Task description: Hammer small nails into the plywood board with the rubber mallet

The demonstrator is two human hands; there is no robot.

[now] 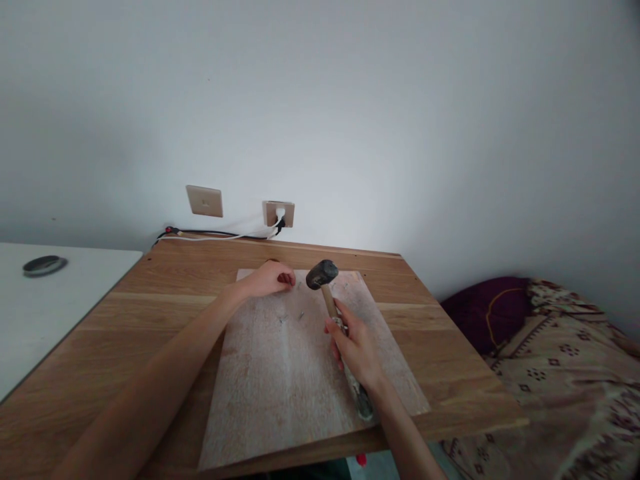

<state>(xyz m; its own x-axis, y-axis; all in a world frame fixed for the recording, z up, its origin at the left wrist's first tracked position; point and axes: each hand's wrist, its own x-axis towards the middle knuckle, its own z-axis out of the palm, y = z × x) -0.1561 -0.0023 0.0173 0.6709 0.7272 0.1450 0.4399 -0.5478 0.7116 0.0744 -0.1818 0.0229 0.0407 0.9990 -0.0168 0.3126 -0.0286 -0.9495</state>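
Observation:
A pale wooden board lies on a brown wooden table. My right hand grips the wooden handle of a hammer, whose dark head is raised over the board's far part. My left hand rests at the board's far edge with its fingers pinched together, just left of the hammer head; what it pinches is too small to make out. A few small nails stick out of the board between the two hands.
A white table adjoins on the left with a round dark lid on it. Two wall plates, a plug and cables sit behind the table. A patterned blanket and purple cushion lie to the right.

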